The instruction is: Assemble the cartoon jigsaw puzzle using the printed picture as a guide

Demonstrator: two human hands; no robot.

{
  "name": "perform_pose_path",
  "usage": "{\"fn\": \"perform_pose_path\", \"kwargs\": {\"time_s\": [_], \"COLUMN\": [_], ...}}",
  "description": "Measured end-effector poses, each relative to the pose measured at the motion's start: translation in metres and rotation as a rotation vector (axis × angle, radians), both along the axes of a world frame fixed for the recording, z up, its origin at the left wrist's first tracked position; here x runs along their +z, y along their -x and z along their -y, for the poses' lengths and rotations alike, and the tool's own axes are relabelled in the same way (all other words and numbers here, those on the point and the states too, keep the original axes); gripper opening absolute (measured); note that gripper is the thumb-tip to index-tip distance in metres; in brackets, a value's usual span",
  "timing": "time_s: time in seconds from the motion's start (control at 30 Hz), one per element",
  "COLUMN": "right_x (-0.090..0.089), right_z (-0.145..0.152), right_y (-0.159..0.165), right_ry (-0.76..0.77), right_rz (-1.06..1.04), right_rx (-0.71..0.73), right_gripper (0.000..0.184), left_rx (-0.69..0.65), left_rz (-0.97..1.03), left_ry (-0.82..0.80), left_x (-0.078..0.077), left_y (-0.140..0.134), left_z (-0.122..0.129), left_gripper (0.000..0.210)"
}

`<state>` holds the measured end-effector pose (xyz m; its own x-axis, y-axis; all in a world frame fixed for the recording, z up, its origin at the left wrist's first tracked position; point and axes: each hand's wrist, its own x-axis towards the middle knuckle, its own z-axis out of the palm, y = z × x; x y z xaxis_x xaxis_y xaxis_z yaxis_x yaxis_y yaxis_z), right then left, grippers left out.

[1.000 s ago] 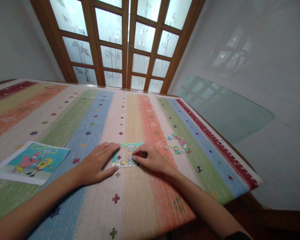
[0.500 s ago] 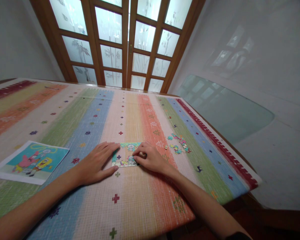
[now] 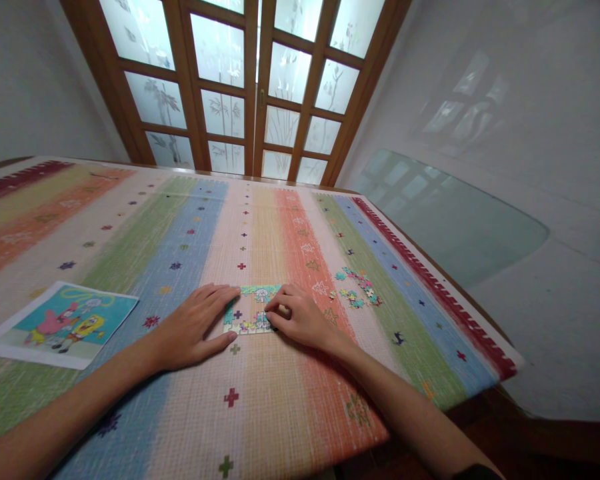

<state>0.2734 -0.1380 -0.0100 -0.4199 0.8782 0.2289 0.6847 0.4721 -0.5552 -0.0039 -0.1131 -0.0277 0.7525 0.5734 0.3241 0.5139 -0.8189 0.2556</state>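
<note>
A partly joined jigsaw puzzle (image 3: 261, 293) lies flat on the tablecloth, its pieces forming a border around a gap where the cloth shows through. My left hand (image 3: 200, 323) rests at its left side, palm down, with thumb and fingers spread along the edge. At the right side, my right hand (image 3: 297, 317) has thumb and forefinger pinched together over the lower inner pieces. A small puzzle piece appears to be between those fingertips, mostly hidden by them. The right part of the border is covered by this hand.
Loose puzzle pieces (image 3: 365, 287) are scattered to the right of my right hand. A printed cartoon picture (image 3: 67, 323) lies at the left. Beneath everything is a striped tablecloth (image 3: 200, 420). Wood-framed glass doors (image 3: 255, 87) stand behind the table, and a wall is on the right.
My right thumb and forefinger have shifted very slightly at the lower inner pieces. My left hand has stayed in place.
</note>
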Motion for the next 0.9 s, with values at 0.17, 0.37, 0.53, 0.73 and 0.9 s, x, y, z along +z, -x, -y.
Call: {"fn": "perform_pose_path", "kwargs": {"time_s": [0.17,0.37,0.53,0.73,0.9], "right_x": [-0.001,0.0,0.005,0.014,0.021], "right_z": [0.001,0.001,0.0,-0.015,-0.036], "right_y": [0.0,0.0,-0.002,-0.026,-0.086], "right_ry": [-0.025,-0.027,-0.008,-0.009,-0.143], "right_rz": [0.024,0.049,0.034,-0.022,0.042], "right_rx": [-0.001,0.0,0.015,-0.03,-0.258], "right_gripper": [0.008,0.009,0.011,0.011,0.012], "left_rx": [-0.001,0.001,0.003,0.005,-0.005], "left_rz": [0.012,0.01,0.026,0.015,0.01], "left_ry": [-0.001,-0.006,-0.013,-0.001,-0.013], "left_x": [-0.002,-0.003,-0.001,-0.003,-0.004], "left_y": [0.0,0.0,0.0,0.001,0.002], "left_z": [0.0,-0.001,0.0,-0.001,-0.001], "left_gripper": [0.062,0.062,0.062,0.061,0.061]}}
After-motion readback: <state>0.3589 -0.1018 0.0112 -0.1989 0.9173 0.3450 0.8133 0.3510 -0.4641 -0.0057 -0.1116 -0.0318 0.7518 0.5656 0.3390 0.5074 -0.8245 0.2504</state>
